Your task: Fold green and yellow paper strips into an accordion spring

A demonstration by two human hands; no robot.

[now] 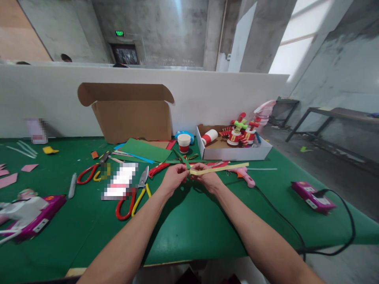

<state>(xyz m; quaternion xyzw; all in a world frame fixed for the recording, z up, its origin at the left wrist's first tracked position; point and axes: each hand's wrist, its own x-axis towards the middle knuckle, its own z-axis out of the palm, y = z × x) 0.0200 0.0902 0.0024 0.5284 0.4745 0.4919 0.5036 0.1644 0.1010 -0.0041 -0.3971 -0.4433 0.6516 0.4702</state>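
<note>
Over the middle of the green tabletop, my left hand (174, 179) is closed in a pinch on a green paper strip (182, 158), which slants up and away from the fingers. My right hand (207, 180), its fingers curled close by, grips a pale yellow paper strip (226, 169) that reaches out to the right. Both strips meet at the fingertips, where the exact join is hidden. Just beyond the hands stand a red and white paper cup (184, 143) and a folded springy strip (191, 157). A pink glue gun (245, 176) lies right of my right hand.
Red and yellow handled scissors (130, 201) and pliers-like cutters lie left. Coloured paper sheets (148, 150) are behind them, before an open cardboard box (133, 118). A white box (237, 153) holds cup figures. A purple power strip (313, 197) with a black cable sits right.
</note>
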